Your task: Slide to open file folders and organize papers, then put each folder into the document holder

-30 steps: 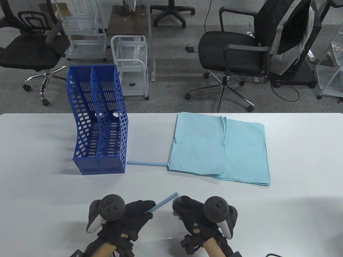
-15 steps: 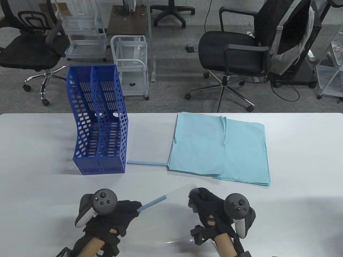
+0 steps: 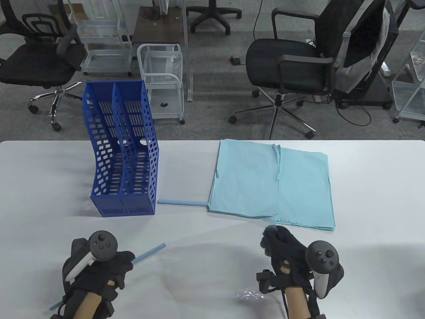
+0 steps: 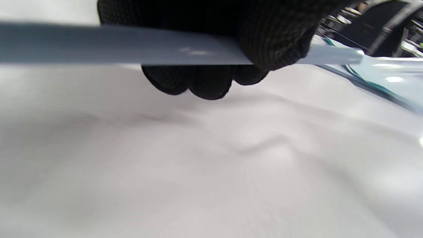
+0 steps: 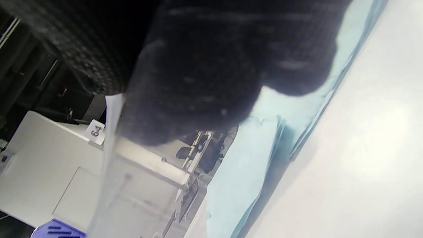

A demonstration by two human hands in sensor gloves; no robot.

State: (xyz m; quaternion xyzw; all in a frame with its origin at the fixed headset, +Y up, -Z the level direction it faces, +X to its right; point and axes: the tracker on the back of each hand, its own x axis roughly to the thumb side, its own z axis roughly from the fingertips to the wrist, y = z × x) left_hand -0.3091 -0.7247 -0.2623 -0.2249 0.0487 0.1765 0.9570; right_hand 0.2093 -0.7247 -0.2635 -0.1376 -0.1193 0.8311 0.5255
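My left hand [image 3: 124,261] grips a light-blue slide bar [image 3: 149,252] near the table's front left; the bar runs on under the hand toward the front edge. In the left wrist view the bar [image 4: 115,44] crosses under my curled fingers [image 4: 205,82]. My right hand [image 3: 272,236], at the front right, pinches a clear folder cover [image 3: 247,294] that is hard to make out; its edge [image 5: 109,148] shows in the right wrist view. The bar is fully off the cover. A blue two-slot document holder [image 3: 123,156] stands at the left. Light-blue papers [image 3: 272,182] lie spread at mid right.
A second light-blue slide bar [image 3: 181,202] lies between the holder and the papers, at the near edge of what looks like another clear folder [image 3: 184,172]. Office chairs and white carts stand on the floor beyond the table's far edge.
My hands have moved apart. The left hand drew the slide bar left and toward the front edge, off the clear cover. The right hand carried the cover to the right.
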